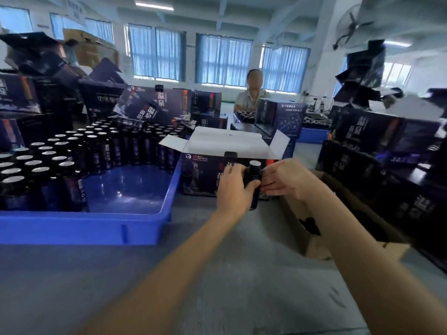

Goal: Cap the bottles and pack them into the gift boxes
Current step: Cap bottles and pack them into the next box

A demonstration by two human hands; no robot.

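Bottle, capped, is gripped by the left hand and right hand just before the open gift box; uncapped bottles crowd the far side of the blue tray.

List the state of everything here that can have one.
held bottle, capped, upright.
left hand, grips the held bottle.
right hand, fingers hold the held bottle's side.
gift box, top flaps open.
tray bottles, upright, uncapped, silver tops showing.
blue tray, partly filled.
cardboard carton, open.
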